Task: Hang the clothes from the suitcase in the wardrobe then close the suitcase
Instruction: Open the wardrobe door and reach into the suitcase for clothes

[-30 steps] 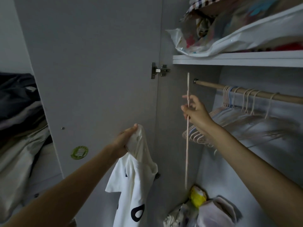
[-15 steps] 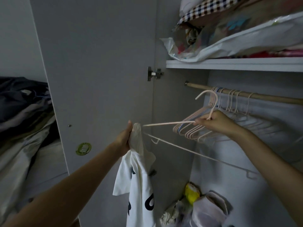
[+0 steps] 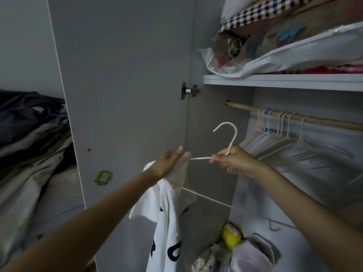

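A white T-shirt (image 3: 169, 228) with dark print hangs from my left hand (image 3: 167, 163), which grips its collar in front of the open wardrobe. My right hand (image 3: 233, 160) holds a pale pink hanger (image 3: 227, 138) at the base of its hook. One hanger arm reaches left and its tip touches the shirt's collar by my left hand. The hanger's bottom bar runs down to the right below my right forearm. The suitcase is out of view.
A wooden rail (image 3: 314, 119) carries several empty pink hangers (image 3: 275, 134) to the right. The wardrobe door (image 3: 121, 95) stands open at left. A shelf (image 3: 284, 81) above holds bagged bedding. Bags lie on the wardrobe floor (image 3: 235, 252). Piled clothes (image 3: 29, 144) sit at far left.
My right hand pulled one hanger off the rail, turned it level and brought it left to the shirt's collar. My left hand raised the shirt slightly.
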